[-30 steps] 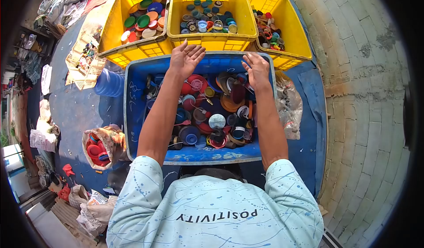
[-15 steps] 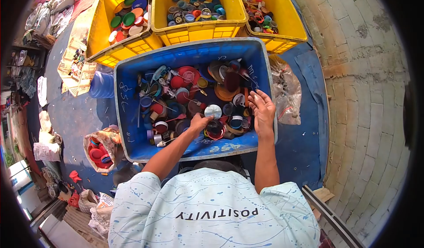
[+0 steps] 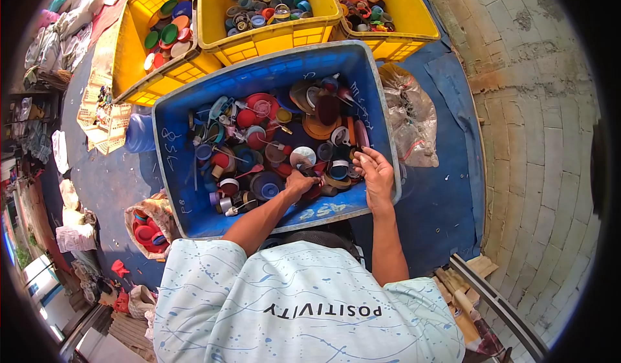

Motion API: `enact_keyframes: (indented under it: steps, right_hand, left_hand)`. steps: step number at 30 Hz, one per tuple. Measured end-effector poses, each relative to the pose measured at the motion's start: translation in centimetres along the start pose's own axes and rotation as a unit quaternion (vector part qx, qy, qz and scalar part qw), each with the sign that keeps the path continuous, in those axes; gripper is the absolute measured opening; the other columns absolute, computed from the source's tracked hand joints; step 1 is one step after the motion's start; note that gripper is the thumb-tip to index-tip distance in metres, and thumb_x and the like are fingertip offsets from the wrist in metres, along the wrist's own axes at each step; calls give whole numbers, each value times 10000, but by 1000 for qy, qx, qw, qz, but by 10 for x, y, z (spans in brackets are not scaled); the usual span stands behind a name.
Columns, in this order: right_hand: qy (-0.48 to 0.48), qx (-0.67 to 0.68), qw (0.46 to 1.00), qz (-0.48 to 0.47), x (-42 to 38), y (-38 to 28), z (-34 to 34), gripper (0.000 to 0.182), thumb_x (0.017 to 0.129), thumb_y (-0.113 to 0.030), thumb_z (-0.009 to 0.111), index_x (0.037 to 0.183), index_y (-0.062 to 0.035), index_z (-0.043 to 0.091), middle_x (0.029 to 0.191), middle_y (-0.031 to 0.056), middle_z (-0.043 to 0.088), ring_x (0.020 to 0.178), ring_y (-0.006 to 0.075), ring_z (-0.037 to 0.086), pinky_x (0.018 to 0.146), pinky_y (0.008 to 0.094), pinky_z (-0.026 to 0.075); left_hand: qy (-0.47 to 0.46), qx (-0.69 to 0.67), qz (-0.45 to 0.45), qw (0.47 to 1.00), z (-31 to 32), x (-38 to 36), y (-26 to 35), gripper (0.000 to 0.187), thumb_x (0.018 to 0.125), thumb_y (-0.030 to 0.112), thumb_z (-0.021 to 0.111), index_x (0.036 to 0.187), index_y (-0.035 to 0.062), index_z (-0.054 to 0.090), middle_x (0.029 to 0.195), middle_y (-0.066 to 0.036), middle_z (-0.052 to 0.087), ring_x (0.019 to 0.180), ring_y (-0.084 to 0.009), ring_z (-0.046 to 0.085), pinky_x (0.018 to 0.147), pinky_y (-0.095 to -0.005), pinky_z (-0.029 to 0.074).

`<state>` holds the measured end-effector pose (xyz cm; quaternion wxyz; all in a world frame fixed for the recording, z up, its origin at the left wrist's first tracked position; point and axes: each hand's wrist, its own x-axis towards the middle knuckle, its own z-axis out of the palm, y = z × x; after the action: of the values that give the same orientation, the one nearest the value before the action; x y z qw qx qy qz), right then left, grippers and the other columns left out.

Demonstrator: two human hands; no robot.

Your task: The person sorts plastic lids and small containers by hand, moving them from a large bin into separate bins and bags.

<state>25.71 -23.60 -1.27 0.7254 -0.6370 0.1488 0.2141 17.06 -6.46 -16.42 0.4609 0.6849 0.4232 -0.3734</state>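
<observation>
A blue bin (image 3: 169,198) full of mixed plastic lids and caps stands right in front of me. My left hand (image 3: 299,184) reaches down among the lids, its fingertips in shadow and partly hidden. A round whitish lid (image 3: 303,154) lies just beyond those fingers, which overlap its near edge. Above the bin's right side is my right hand (image 3: 377,174), thumb and fingers pinched together; I cannot tell what small thing they hold. A dark red round lid (image 3: 327,109) and an orange lid (image 3: 318,129) lie farther back in the bin.
Behind the bin stand a left yellow crate (image 3: 139,81), a middle yellow crate (image 3: 272,39) and a right yellow crate (image 3: 404,32), all holding caps. A clear plastic bag (image 3: 414,120) sits at right. At left are a sack of red lids (image 3: 150,233) and a blue water jug (image 3: 140,133).
My left hand has slid off the whitish lid, toward me and to the right. My right hand's fingers have come together and lowered toward the bin. The view has shifted a little.
</observation>
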Motion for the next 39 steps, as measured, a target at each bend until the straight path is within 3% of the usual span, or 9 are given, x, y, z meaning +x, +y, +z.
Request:
enact_keyframes:
  steps: [4,9,14,19,26,29,33,37,39]
  right_hand:
    - [-25,-56,998,10,5,4,9,346,882,-95,608,1179,67,534,1037,128,657,879,135,632,735,225,504]
    - [-92,-265,958,-49,23,23,19,321,847,-102,638,1130,41,585,1017,123,673,920,168,642,788,270,516]
    - [-253,-479,839,-59,45,38,31,324,791,-110,628,1077,41,608,1023,220,665,966,336,650,869,390,504]
    - [-393,-593,703,2,63,61,45,324,754,-107,644,1048,30,630,1002,229,664,963,364,640,857,414,501]
    - [-471,-697,529,-112,65,107,61,521,699,-165,712,1165,-34,517,1058,207,612,1001,392,593,824,478,486]
    - [-473,-681,501,-245,58,122,62,499,690,-174,722,1128,-39,524,1083,180,597,1009,378,583,808,478,490]
    - [-486,-706,433,-279,64,148,65,519,692,-265,729,1117,-33,539,1087,174,610,1003,373,594,815,466,495]
    - [-476,-694,483,-243,59,138,70,473,707,-278,725,1072,-29,558,1089,189,612,1030,356,591,819,451,499]
    - [-458,-672,544,-206,58,123,81,520,710,-275,739,1123,-18,553,1089,195,612,1013,374,590,852,448,490]
  left_hand:
    - [-24,-88,-26,995,-21,8,-9,794,659,438,792,1204,-71,519,1175,-220,600,1105,-298,587,916,-360,462]
    - [-14,-329,24,944,-78,-19,-20,500,745,407,736,1084,76,575,959,-47,607,772,-159,567,626,-291,442]
    - [-39,-563,52,824,-123,-44,-42,389,796,323,724,1070,84,586,1019,-73,617,871,-202,601,806,-339,498]
    - [-25,-655,81,751,-135,-71,-57,393,799,319,723,1076,74,593,1021,-90,626,898,-213,610,828,-379,506]
    - [-66,-739,106,662,-134,-100,-72,320,810,311,712,1037,114,603,972,-55,614,897,-217,602,810,-402,501]
    - [-56,-751,102,650,-133,-102,-81,324,821,305,702,1066,127,588,1010,-43,603,929,-199,573,827,-392,479]
    - [-41,-761,119,636,-138,-115,-83,336,825,307,701,1084,132,575,1030,-38,596,940,-175,555,817,-360,479]
    - [-46,-776,128,616,-145,-124,-87,316,843,268,692,1100,125,578,1051,-54,599,941,-166,566,806,-332,509]
    - [-61,-785,140,600,-150,-131,-87,342,845,249,690,1133,104,576,1076,-68,605,975,-181,580,819,-336,515]
